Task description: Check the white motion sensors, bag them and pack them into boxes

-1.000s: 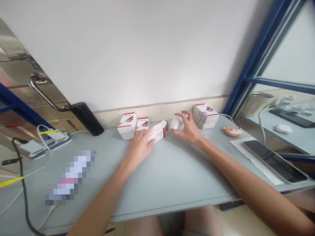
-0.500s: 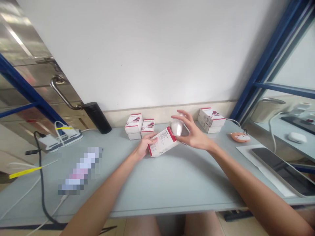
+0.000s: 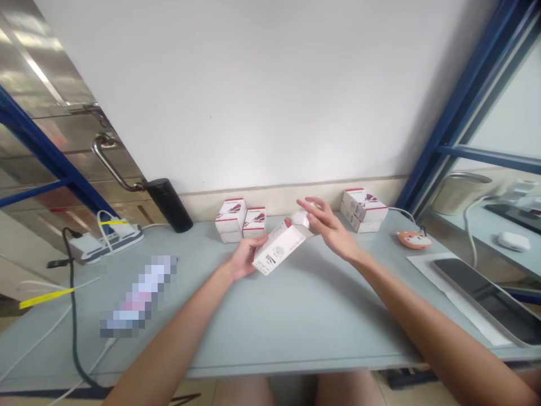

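My left hand (image 3: 245, 259) is closed round a white and red cardboard box (image 3: 276, 251), held tilted above the table with its end flaps up and to the right. A whitish, shiny rounded item (image 3: 300, 219) sits partly inside the mouth of the box; its kind does not show clearly. At that same end is my right hand (image 3: 332, 228), its fingers bent over the item and its index finger stretched out. Part of the item is hidden by the box and the fingers.
Similar boxes (image 3: 230, 217) stand by the wall at left, and more boxes (image 3: 364, 210) at right. A black cylinder (image 3: 169, 204), a power strip (image 3: 112, 242) with cables, an orange animal-shaped thing (image 3: 414, 239) and a dark phone-like device (image 3: 486, 299) lie about the table (image 3: 287, 332).
The whitish item has gone deeper into the box, with my right hand moving along. My left hand has turned the box, so another printed side now faces me.
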Tool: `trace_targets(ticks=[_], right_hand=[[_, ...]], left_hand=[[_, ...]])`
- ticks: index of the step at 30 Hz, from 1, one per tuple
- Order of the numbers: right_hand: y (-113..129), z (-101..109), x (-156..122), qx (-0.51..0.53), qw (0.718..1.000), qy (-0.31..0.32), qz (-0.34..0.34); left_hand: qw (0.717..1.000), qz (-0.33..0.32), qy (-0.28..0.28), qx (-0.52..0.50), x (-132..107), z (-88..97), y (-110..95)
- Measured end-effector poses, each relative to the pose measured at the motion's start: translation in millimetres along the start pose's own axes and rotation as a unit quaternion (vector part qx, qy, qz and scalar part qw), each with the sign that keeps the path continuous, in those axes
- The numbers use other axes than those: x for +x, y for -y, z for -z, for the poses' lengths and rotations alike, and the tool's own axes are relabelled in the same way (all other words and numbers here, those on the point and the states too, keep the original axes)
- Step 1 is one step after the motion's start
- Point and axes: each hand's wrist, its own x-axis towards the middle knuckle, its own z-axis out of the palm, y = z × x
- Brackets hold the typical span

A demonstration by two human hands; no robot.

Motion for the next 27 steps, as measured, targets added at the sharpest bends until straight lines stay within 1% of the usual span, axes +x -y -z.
trace_targets(ticks=[2, 5, 8, 11, 15, 19, 21, 23, 27], right_hand=[[0.9, -4.3, 1.3, 0.026, 0.999, -0.044, 0.007], [-1.3, -8.5, 3.3, 0.064, 0.995, -0.070, 0.022], [-7.0, -10.0, 4.8, 0.069, 0.992, -0.099, 0.032], [-11.0, -10.3, 5.7, 0.079, 0.990, -0.110, 0.045], [-10.2, -13.0, 6.3, 0.095, 0.987, -0.119, 0.047], [-6.8, -16.3, 5.1, 0.063, 0.986, -0.137, 0.075], [-4.5, -15.0, 3.7, 0.030, 0.987, -0.125, 0.100], [-2.3, -11.5, 2.1, 0.006, 0.989, -0.094, 0.116], [2.8, -4.3, -2.2, 0.029, 0.996, -0.026, 0.086]], left_hand=[[1.000, 0.001, 0.004, -0.007, -1.1, -2.0, 0.1], [1.000, -0.006, 0.004, -0.012, -0.6, -2.5, 1.5], [1.000, -0.018, 0.012, -0.009, 1.2, -1.2, 3.2], [0.999, -0.031, 0.019, -0.010, 2.4, 0.0, 4.2], [0.999, -0.032, 0.023, -0.017, 2.5, -0.1, 4.6], [0.999, -0.040, 0.026, -0.016, 2.4, -0.7, 5.4], [0.999, -0.044, 0.014, -0.018, 2.3, -1.3, 5.3], [0.999, -0.047, 0.002, -0.023, 2.0, -2.6, 4.7], [0.996, -0.079, -0.026, -0.040, 2.4, -5.8, 4.6]])
